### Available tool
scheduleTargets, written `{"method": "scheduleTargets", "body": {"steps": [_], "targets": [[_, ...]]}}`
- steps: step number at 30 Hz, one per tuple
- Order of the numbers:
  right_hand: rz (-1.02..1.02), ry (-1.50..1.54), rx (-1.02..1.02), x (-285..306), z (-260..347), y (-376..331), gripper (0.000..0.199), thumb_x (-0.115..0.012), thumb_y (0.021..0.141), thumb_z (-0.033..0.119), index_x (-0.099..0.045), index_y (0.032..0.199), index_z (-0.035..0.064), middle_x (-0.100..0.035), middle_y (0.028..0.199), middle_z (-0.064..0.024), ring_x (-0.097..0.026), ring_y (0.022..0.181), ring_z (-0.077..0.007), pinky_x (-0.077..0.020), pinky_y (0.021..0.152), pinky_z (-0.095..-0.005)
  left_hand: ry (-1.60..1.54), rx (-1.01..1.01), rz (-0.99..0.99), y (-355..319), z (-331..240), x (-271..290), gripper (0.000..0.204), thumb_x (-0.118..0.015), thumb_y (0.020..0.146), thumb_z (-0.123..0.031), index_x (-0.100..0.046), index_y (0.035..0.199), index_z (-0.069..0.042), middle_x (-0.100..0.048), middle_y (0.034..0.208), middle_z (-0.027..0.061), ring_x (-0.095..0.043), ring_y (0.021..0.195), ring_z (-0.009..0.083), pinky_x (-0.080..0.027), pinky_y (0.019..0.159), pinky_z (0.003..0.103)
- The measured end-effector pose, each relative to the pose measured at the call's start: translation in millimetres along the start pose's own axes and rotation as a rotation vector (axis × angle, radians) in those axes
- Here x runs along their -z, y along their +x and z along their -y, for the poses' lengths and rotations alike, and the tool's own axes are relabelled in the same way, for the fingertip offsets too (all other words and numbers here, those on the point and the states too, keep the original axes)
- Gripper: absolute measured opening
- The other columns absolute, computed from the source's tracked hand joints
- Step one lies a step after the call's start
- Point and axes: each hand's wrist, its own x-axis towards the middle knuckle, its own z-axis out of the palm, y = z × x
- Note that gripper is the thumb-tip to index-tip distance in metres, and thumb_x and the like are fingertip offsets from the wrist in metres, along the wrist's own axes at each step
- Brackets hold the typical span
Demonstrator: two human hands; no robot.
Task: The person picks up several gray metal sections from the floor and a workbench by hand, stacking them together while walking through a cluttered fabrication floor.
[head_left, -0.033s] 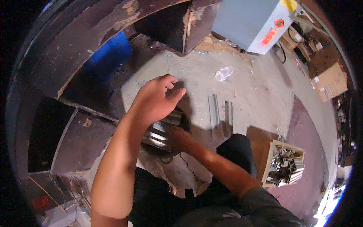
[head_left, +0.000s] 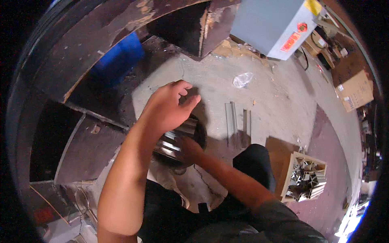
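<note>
My left hand (head_left: pixel 169 104) is raised in the middle, above a dark round tub (head_left: pixel 201 135). Its thumb stands apart from the curled fingers, and nothing shows between them. Shiny metal pieces (head_left: pixel 167 149) lie in the tub, partly covered by my left forearm. My right hand (head_left: pixel 188 150) reaches down over these pieces from the right. Its fingers are dark and blurred, so I cannot see whether they grip one. Another metal piece (head_left: pixel 189 126) shows in the tub just below my left hand.
Long metal channels (head_left: pixel 231 123) lie on the concrete floor right of the tub. Farther off is a crumpled clear plastic bag (head_left: pixel 242 79). A box of short metal offcuts (head_left: pixel 288 178) stands by my right knee. A grey cabinet (head_left: pixel 265 24), a blue panel (head_left: pixel 121 54) and a cardboard box (head_left: pixel 353 91) surround the area.
The whole view has shifted slightly. My right hand has moved a little over the metal pieces, and more of the tub's dark rim shows. My left hand keeps its pose.
</note>
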Motion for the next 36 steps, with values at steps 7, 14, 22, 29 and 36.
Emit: {"method": "scheduleTargets", "body": {"steps": [7,14,22,29,36], "targets": [[0.008,0.105,-0.146,-56,32,20,0.093,-0.084,0.067,0.048,-0.048,0.135,-0.0048,-0.056,0.128,-0.0302,-0.054,0.121,-0.0465,-0.0465,0.102,-0.0503,0.005,0.074,-0.118,-36,31,28,0.044,-0.073,0.088,-0.035,-0.067,0.114,0.000,-0.071,0.108,0.0234,-0.068,0.098,0.0403,-0.054,0.084,0.042],[0.143,0.511,0.072,-12,9,21,0.076,-0.081,0.076,0.032,-0.053,0.139,0.0015,-0.057,0.139,-0.0202,-0.056,0.126,-0.0358,-0.0453,0.105,-0.0422,0.028,0.135,-0.157,-47,38,45,0.041,-0.079,0.088,-0.029,-0.066,0.116,-0.002,-0.073,0.102,0.0180,-0.071,0.096,0.0313,-0.055,0.083,0.039],[0.184,1.954,-0.518,154,44,8,0.056,-0.062,0.091,0.048,-0.060,0.130,0.0074,-0.064,0.125,-0.0152,-0.061,0.112,-0.0292,-0.0503,0.096,-0.0462,0.039,0.176,-0.123,-39,33,47,0.039,-0.076,0.091,-0.030,-0.066,0.116,-0.002,-0.073,0.103,0.0169,-0.070,0.099,0.0302,-0.054,0.086,0.039],[-0.252,2.145,-0.444,221,23,-14,0.059,-0.059,0.090,0.052,-0.059,0.131,0.0093,-0.064,0.121,-0.0130,-0.061,0.107,-0.0327,-0.0472,0.099,-0.0495,-0.042,0.100,-0.064,-26,26,32,0.043,-0.075,0.090,-0.032,-0.065,0.120,-0.003,-0.072,0.110,0.0192,-0.069,0.103,0.0328,-0.053,0.089,0.040],[-0.500,2.260,-0.350,246,10,-43,0.057,-0.047,0.096,0.055,-0.060,0.123,0.0071,-0.067,0.110,-0.0169,-0.066,0.097,-0.0354,-0.0541,0.087,-0.0491,-0.026,0.116,0.010,-17,27,17,0.046,-0.075,0.090,-0.033,-0.064,0.123,-0.003,-0.071,0.113,0.0195,-0.069,0.105,0.0323,-0.053,0.089,0.040]]}}
